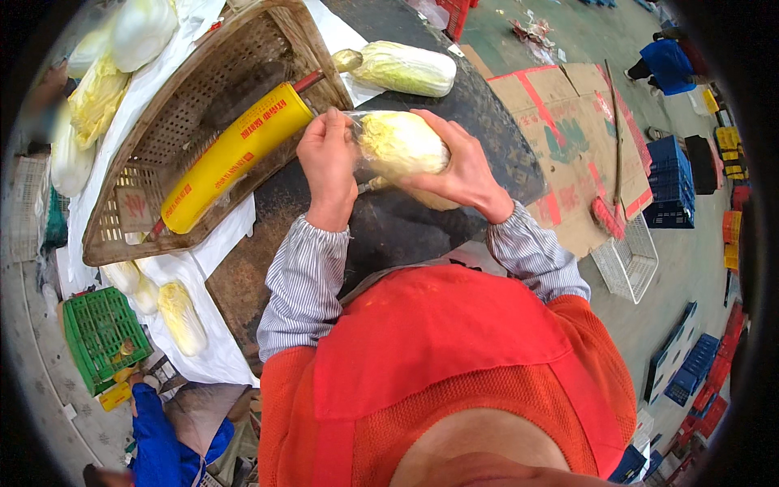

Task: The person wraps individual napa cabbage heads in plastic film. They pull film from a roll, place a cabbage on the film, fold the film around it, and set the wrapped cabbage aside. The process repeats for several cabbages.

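Note:
Both my hands are on a napa cabbage (401, 141) above the dark tabletop. My right hand (465, 167) grips its base end from the right, fingers above and thumb below. At its leafy end, my left hand (330, 161) pinches clear plastic film between thumb and fingers. Just left of that hand, a yellow roll of cling film (237, 158) on a reddish rod lies across a brown plastic crate (164, 115). Another pale cabbage (432, 198) is partly hidden under my right hand. Beyond my hands lies a whole napa cabbage (405, 68).
More cabbages (143, 33) lie on white sheeting at the far left, with others (182, 319) nearer. A co-worker in blue (159, 435) is at lower left beside a green crate (103, 341). On the floor at right are flattened cardboard (572, 152), a broom (607, 219) and a white basket (630, 259).

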{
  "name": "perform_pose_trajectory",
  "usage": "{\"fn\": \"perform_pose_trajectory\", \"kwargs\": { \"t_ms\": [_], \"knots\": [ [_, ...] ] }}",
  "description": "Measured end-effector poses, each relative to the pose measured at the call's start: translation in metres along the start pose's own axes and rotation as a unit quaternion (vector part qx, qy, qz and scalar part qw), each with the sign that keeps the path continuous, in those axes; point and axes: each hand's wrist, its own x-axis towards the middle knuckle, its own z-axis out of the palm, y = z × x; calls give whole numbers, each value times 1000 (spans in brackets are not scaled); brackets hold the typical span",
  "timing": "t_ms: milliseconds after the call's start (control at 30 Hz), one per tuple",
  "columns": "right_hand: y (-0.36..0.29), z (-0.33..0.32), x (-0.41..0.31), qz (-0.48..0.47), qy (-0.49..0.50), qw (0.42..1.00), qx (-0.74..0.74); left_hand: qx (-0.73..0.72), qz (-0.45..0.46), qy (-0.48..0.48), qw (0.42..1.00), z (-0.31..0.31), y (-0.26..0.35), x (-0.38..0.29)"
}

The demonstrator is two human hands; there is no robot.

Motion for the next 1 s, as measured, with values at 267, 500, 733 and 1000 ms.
{"fn": "perform_pose_trajectory", "kwargs": {
  "t_ms": [267,500,733,1000],
  "knots": [
    [0,4,-1,15,22,999,-24,-116,-156,-18,981,-27,2,4],
    [-1,17,-3,58,2,991,119,63,95,51,992,-12,-45,-10],
    [-9,7,1,158,-72,909,379,126,345,-94,925,-13,-28,-2],
    [-8,28,-42,316,-111,762,554,71,3,-210,975,-28,-52,-40]
  ]
}}
